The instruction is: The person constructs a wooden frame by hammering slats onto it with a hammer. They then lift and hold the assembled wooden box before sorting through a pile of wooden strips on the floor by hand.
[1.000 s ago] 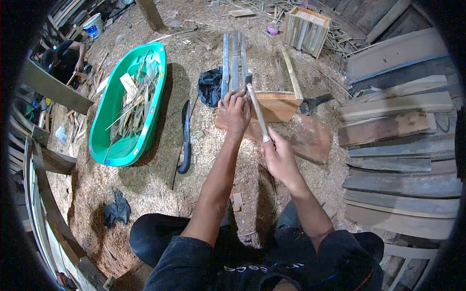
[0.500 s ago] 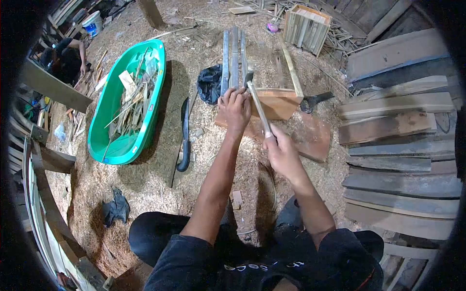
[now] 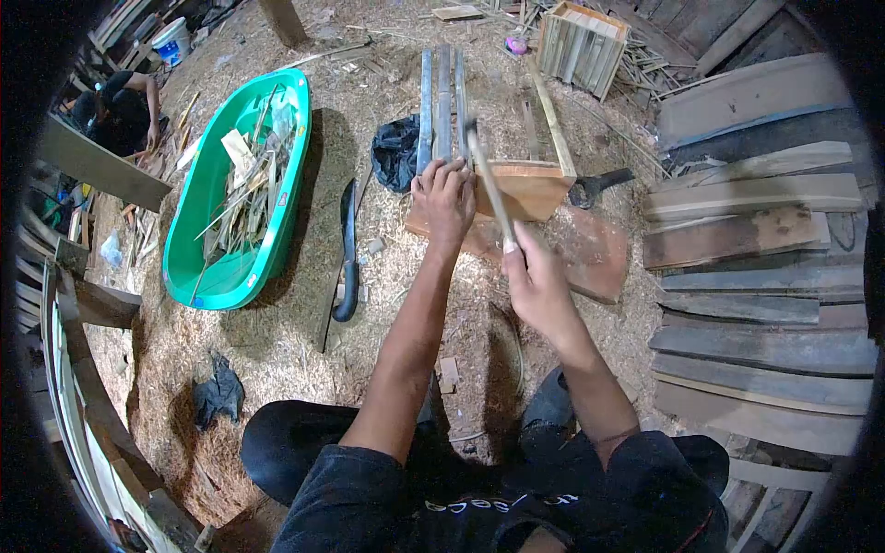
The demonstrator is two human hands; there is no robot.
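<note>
My right hand (image 3: 535, 281) is closed around the handle of a hammer (image 3: 494, 191). The hammer's head is smeared by motion, just right of the slats. With bent fingers, my left hand (image 3: 444, 201) grips the near end of the wooden slats (image 3: 443, 101), which point away from me; its fingertips hide what lies under them. A brown wooden board (image 3: 525, 194) stands on edge under the slat ends, and a pale strip (image 3: 553, 124) runs back from its right corner. Beneath it lies a flat reddish board (image 3: 595, 263).
To the left are a machete (image 3: 349, 249) and a green tub (image 3: 293, 180) of wood scraps. A black plastic bag (image 3: 395, 152) touches the slats. A slatted crate (image 3: 581, 51) stands behind, planks (image 3: 756, 240) lie at right. Another person (image 3: 129, 106) crouches at far left.
The hammer's head has risen slightly and blurred, with my right hand still around the handle. My left hand stays at the slat ends. The whole view has shifted a little.
</note>
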